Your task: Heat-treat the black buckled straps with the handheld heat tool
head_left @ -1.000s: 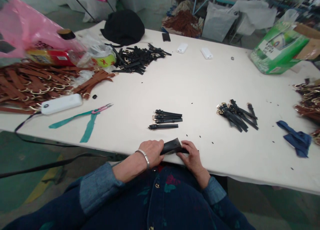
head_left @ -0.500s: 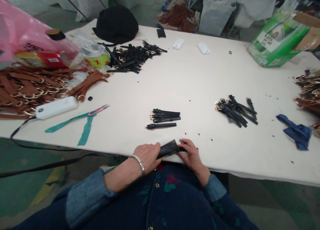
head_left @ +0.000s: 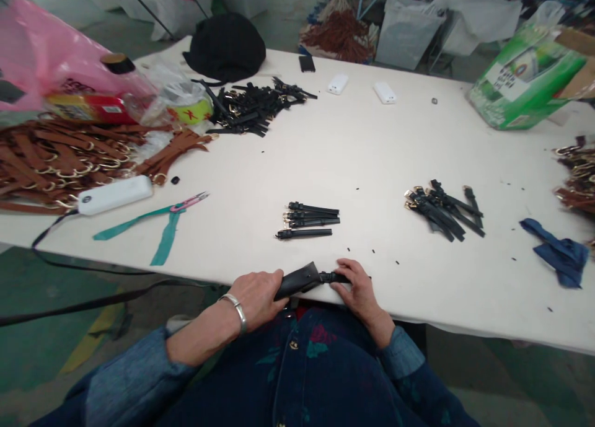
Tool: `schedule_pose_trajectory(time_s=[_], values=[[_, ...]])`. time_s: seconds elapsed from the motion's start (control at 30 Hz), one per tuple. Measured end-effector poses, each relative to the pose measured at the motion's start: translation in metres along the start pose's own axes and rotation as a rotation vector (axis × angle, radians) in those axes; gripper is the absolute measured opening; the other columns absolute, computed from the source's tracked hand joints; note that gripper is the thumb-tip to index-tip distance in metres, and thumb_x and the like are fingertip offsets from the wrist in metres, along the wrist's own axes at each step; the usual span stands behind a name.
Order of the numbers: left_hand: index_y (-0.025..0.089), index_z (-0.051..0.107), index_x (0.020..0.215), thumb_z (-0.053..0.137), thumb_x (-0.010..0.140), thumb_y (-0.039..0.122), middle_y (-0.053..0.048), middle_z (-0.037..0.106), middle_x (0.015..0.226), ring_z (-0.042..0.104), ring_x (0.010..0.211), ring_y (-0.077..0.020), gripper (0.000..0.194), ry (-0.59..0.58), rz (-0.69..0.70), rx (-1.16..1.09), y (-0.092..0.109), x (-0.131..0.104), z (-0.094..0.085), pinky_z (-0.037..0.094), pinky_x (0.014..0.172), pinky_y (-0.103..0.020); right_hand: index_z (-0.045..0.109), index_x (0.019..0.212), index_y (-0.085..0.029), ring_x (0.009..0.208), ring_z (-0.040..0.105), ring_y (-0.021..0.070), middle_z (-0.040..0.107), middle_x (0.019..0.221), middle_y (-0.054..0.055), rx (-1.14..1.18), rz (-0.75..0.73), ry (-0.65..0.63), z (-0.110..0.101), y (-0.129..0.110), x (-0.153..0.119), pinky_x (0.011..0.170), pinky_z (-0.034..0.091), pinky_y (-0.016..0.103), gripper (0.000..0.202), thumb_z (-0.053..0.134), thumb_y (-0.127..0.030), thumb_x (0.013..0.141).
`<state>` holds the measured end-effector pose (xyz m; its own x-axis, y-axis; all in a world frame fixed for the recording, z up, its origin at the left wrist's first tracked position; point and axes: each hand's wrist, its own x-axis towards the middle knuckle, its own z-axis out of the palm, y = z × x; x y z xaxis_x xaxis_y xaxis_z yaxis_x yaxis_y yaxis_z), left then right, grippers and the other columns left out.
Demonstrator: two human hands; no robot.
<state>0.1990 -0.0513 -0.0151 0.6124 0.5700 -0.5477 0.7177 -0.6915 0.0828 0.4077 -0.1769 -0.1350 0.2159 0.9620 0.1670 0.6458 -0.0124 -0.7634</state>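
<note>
At the table's front edge my left hand [head_left: 256, 295], with a silver bangle at the wrist, is closed around a wide, dark leather-like piece [head_left: 297, 281]. Its flared end points right, toward a short black buckle strap [head_left: 329, 277]. My right hand [head_left: 356, 286] pinches that strap between thumb and fingers; part of the strap is hidden under them. Whether the strap is joined to the wide piece, I cannot tell. Just beyond my hands, several similar black buckle straps [head_left: 312, 215] lie side by side, buckles to the left.
More black straps [head_left: 446, 210] lie at right, near a blue cloth [head_left: 555, 250]. Pink thread snips [head_left: 188, 202], a white power bank [head_left: 115, 196] and brown straps [head_left: 56, 151] lie at left. A black strap heap [head_left: 251, 108] and a green box [head_left: 520, 83] are farther back.
My left hand has drawn the wide dark piece leftward, away from my right hand. More of the black strap now shows between them. The view has shifted slightly.
</note>
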Motion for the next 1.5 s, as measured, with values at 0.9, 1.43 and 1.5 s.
schedule_pose_trajectory(time_s=[0.9, 1.43, 1.5], values=[[0.022, 0.052, 0.093, 0.039, 0.073, 0.053, -0.007, 0.064, 0.08, 0.059, 0.075, -0.0214, 0.04, 0.003, -0.134, -0.108, -0.017, -0.016, -0.012, 0.041, 0.065, -0.03, 0.06, 0.085, -0.021, 0.086, 0.05, 0.0189, 0.059, 0.088, 0.006, -0.198, -0.157, 0.031, 0.009, -0.015, 0.018, 0.075, 0.039, 0.035, 0.013, 0.049, -0.019, 0.08], [0.022, 0.052, 0.091, 0.039, 0.073, 0.05, -0.008, 0.063, 0.078, 0.059, 0.072, -0.023, 0.036, -0.088, -0.032, -0.081, -0.018, -0.019, -0.008, 0.041, 0.061, -0.031, 0.06, 0.089, -0.023, 0.087, 0.05, 0.0188, 0.056, 0.09, 0.005, -0.021, -0.072, -0.055, 0.0, -0.016, 0.007, 0.077, 0.042, 0.036, 0.015, 0.054, -0.019, 0.075], [0.022, 0.052, 0.089, 0.042, 0.072, 0.049, -0.008, 0.063, 0.079, 0.059, 0.073, -0.0234, 0.033, -0.114, -0.027, -0.089, -0.016, -0.019, -0.01, 0.041, 0.062, -0.032, 0.06, 0.087, -0.023, 0.087, 0.05, 0.0189, 0.056, 0.089, 0.005, -0.011, -0.071, -0.068, -0.001, -0.014, 0.006, 0.077, 0.042, 0.036, 0.014, 0.054, -0.019, 0.075]])
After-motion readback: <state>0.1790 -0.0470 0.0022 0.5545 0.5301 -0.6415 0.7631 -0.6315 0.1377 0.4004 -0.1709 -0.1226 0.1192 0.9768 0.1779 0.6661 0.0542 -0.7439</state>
